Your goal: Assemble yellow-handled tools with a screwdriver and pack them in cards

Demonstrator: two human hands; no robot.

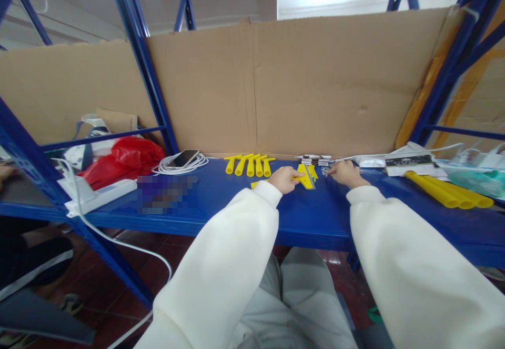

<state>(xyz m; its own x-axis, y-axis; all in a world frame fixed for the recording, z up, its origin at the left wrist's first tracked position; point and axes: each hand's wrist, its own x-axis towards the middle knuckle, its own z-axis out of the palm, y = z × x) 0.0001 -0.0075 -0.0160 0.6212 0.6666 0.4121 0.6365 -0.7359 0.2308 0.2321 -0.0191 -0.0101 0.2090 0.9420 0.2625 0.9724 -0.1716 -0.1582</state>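
My left hand [283,179] is closed on a yellow scraper head [305,180] that has a metal blade along its right edge. Small silvery parts, which look like screws [324,171], lie in a little pile just right of it. At that pile is my right hand [346,173], fingers drawn together at the tips; whatever they pinch is too small to make out. More yellow pieces [312,170] lie behind the scraper head, and another pokes out beside my left hand. Small black-and-white packets [314,160] are stacked at the back.
Several yellow handles [251,166] stand in a row left of my hands; longer yellow tubes [450,191] lie far right near a black-and-white box [409,165]. A phone [183,158] rests on a coiled white cable. Cardboard [315,86] walls the back; blue posts [152,70] frame the bench.
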